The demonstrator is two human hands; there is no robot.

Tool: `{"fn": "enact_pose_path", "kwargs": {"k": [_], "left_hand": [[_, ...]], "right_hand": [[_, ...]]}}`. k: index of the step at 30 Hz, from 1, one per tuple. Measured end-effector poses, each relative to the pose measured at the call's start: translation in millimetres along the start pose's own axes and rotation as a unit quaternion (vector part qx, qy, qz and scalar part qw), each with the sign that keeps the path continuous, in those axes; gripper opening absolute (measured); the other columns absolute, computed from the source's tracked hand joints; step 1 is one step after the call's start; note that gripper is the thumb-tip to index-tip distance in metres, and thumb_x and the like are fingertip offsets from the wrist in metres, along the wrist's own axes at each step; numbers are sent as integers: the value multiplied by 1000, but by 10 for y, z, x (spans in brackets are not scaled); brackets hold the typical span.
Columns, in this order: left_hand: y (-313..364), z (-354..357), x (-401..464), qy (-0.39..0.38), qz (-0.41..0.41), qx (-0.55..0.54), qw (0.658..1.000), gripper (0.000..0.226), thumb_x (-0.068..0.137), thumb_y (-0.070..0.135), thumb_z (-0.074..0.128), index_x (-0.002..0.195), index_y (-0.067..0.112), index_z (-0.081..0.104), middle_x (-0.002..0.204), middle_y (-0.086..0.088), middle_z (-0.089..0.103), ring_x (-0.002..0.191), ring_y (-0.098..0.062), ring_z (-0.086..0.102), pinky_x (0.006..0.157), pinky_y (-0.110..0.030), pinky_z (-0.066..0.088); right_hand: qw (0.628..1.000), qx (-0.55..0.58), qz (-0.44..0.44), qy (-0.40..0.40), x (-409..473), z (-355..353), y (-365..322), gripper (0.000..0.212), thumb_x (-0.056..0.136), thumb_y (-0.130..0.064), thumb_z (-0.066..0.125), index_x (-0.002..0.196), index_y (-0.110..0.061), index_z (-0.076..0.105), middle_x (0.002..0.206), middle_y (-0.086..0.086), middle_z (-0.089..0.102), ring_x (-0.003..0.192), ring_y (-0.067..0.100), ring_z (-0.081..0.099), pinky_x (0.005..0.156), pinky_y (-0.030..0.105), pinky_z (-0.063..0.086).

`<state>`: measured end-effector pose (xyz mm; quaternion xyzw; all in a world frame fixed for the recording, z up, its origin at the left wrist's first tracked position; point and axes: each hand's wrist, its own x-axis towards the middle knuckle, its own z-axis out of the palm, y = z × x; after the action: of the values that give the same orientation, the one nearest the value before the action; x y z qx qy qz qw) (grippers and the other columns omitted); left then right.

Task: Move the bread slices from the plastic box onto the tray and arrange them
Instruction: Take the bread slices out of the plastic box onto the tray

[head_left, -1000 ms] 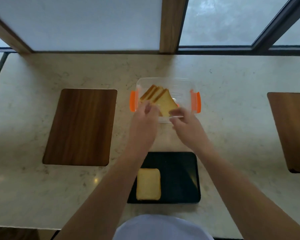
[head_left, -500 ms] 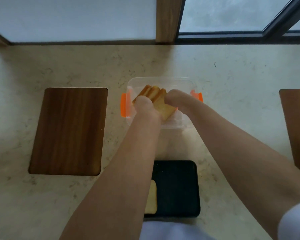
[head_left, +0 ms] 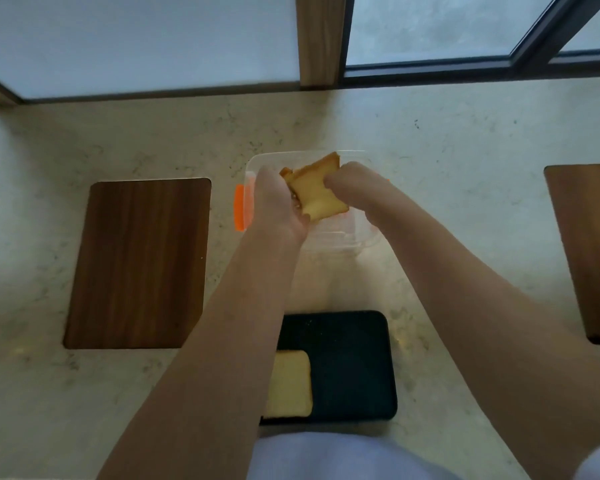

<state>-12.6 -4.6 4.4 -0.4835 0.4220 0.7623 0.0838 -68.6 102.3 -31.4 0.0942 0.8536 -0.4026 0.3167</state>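
A clear plastic box [head_left: 329, 245] with orange clips [head_left: 239, 211] stands on the pale counter. Over it, both hands grip a bread slice [head_left: 317, 195] by its edges: my left hand [head_left: 278, 202] at its left side, my right hand [head_left: 347, 178] at its upper right. The slice is tilted and raised above the box. At least one more slice [head_left: 285, 173] shows behind my left hand. Close to me lies a black tray [head_left: 354, 362] holding one flat bread slice [head_left: 290, 384] at its left, partly hidden by my left forearm.
A dark wooden board [head_left: 136, 263] lies on the counter to the left, and another wooden board [head_left: 589, 251] at the right edge. Windows and a wooden post [head_left: 321, 39] run along the counter's far side.
Both hands have closed on a slice and lifted it out of the stack, tilting it above the box. The camera view shifted slightly.
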Motion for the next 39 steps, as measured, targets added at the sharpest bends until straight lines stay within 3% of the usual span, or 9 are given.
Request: {"fn": "enact_pose_path", "kwargs": {"k": [7, 10, 13, 18, 22, 25, 30, 35, 39], "left_hand": [[-66, -535, -649, -117, 353, 406, 835, 38, 101, 54, 26, 91, 39, 60, 87, 16, 64, 77, 13, 60, 67, -10, 47], [-359, -880, -753, -135, 252, 376, 882, 37, 100, 52, 35, 86, 44, 68, 92, 15, 73, 93, -3, 67, 91, -34, 53], [-780, -1187, -825, -206, 142, 385, 888, 37, 103, 27, 40, 99, 52, 68, 93, 19, 76, 90, -2, 71, 74, -22, 58], [-1324, -1385, -749, -121, -91, 392, 908, 37, 101, -7, 40, 135, -4, 51, 104, -22, 67, 94, -34, 66, 87, -44, 54], [-1527, -1368, -753, -75, -172, 362, 913, 34, 101, -2, 46, 134, -6, 50, 129, -29, 62, 120, -38, 61, 106, -46, 47], [-1592, -1338, -724, -69, -173, 392, 901, 38, 102, 11, 49, 137, -4, 48, 138, -24, 57, 125, -35, 58, 106, -42, 48], [-1364, -1421, -683, -85, 121, 575, 805, 44, 97, 35, 52, 138, 19, 56, 121, 6, 65, 102, -6, 63, 84, -25, 51], [-727, -909, -658, -30, 306, 288, 907, 53, 88, 40, 52, 141, 39, 45, 132, 24, 55, 116, 9, 51, 86, -15, 38], [-439, -317, -456, -26, 198, 89, 976, 39, 92, 12, 46, 126, 28, 56, 103, 24, 50, 110, -9, 50, 89, -29, 44]], "right_hand": [[987, 122, -103, 33, -1103, -334, 87, 39, 83, -28, 46, 109, -3, 61, 108, 19, 67, 99, 31, 65, 96, 58, 48], [989, 127, -78, -7, -1371, -160, 506, 42, 80, -34, 47, 107, -6, 64, 110, 20, 67, 101, 34, 65, 91, 61, 50], [983, 163, -1, -82, -1522, 212, 1082, 23, 88, -27, 50, 97, -23, 72, 97, 8, 74, 84, 13, 72, 77, 44, 60], [968, 135, 153, -143, -1592, 799, 1875, 19, 91, -21, 52, 96, -11, 67, 85, 8, 67, 73, 15, 71, 71, 37, 63], [984, 37, 150, -92, -1572, 940, 2085, 36, 89, -29, 53, 114, -4, 62, 94, 15, 68, 77, 22, 62, 68, 38, 54], [988, -42, 123, -81, -1596, 915, 2070, 29, 91, -30, 52, 97, -4, 63, 74, 7, 55, 61, 16, 50, 49, 27, 35], [980, -177, 49, -74, -1624, 652, 1863, 26, 89, -37, 51, 71, -18, 53, 63, 3, 54, 53, 17, 51, 50, 33, 39], [964, -103, -162, 183, -1309, 179, 966, 33, 89, -36, 51, 113, -19, 64, 107, -7, 64, 87, 11, 63, 70, 29, 50], [961, -99, -199, 166, -554, 91, 329, 37, 88, -16, 46, 120, -15, 62, 126, 5, 60, 107, 23, 60, 85, 32, 44]]}}
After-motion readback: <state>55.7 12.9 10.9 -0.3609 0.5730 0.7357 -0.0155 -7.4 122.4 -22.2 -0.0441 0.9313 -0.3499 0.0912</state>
